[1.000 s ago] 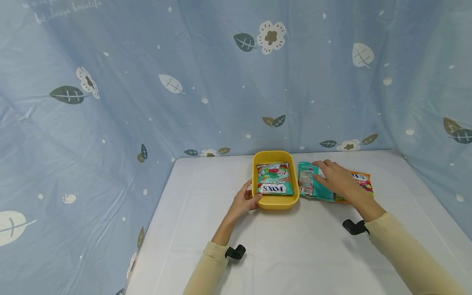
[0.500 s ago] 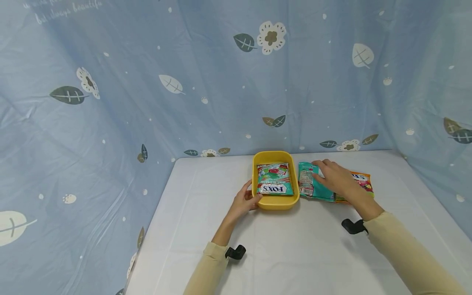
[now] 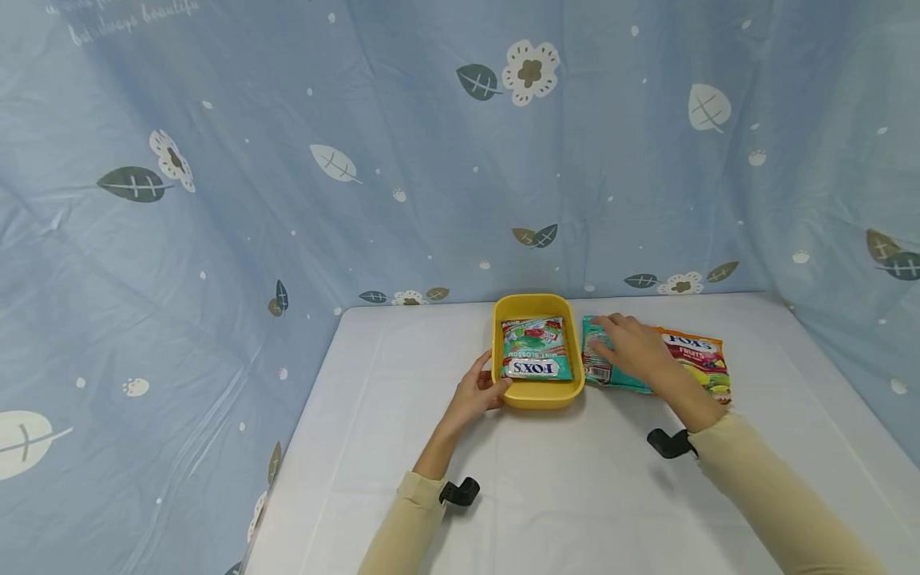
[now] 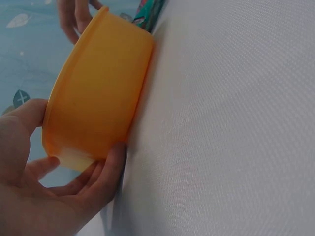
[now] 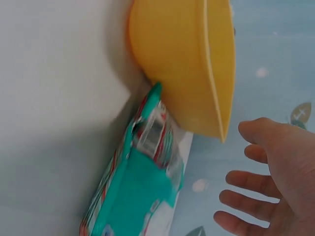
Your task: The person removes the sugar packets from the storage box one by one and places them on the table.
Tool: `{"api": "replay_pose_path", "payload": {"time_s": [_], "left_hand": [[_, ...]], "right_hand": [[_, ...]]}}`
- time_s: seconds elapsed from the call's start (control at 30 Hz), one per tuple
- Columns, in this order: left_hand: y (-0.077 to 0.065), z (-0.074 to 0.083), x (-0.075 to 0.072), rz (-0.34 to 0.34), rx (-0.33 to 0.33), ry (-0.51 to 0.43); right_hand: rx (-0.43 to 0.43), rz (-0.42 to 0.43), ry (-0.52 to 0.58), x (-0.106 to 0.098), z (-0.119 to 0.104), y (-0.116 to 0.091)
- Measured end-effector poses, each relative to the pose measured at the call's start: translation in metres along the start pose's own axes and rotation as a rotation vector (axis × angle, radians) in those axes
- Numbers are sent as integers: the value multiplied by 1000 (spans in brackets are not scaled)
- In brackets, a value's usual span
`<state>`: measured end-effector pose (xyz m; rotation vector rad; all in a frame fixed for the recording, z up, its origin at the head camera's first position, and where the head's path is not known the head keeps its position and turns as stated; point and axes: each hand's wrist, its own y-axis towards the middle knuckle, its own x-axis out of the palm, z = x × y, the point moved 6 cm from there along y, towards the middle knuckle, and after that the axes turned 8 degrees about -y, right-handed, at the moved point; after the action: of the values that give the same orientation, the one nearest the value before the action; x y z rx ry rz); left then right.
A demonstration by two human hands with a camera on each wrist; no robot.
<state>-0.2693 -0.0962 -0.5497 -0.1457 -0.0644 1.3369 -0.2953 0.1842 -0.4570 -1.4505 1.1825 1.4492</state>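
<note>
Three shiny sweet packets are near two bare hands. The left hand (image 3: 474, 393) holds a yellow plastic tub with round corners (image 3: 535, 393) by its near corner, thumb up at the rim and fingers curled low round the side. The tub sits on a white table (image 3: 546, 495). A green-blue plastic packet (image 3: 533, 351) lies flat inside it.

The right hand (image 3: 636, 349) is over a second green-blue packet, back side up (image 3: 598, 363), just beside the tub. Its fingers are spread wide and hold nothing; the wrist view shows a gap below them. An orange and red packet (image 3: 700, 363) lies at the far end of that one.

The smooth wrapper might slip if the fingers pinch only a thin edge. A low lift could bump the tub's tall wall, and the tub might slide if the left hand lets go. The packet inside takes up much of the floor, so another one may have to lie on top.

The packet in the tub says FOX'S and MINT BLOSSOM, upside down. The orange one says FOX'S and FRUITS. The back print is too small to read. The blue leaf-and-flower cloth (image 3: 402, 96) says "but always", then what looks like "beautiful".
</note>
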Motion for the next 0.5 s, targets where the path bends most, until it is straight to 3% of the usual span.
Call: {"api": "replay_pose_path", "payload": {"time_s": [0.23, 0.5], "left_hand": [[0, -1, 0, 1, 0, 5], [0, -1, 0, 4, 0, 3]], "right_hand": [[-29, 27, 19, 1, -16, 8], [2, -19, 83, 7, -32, 19]]}}
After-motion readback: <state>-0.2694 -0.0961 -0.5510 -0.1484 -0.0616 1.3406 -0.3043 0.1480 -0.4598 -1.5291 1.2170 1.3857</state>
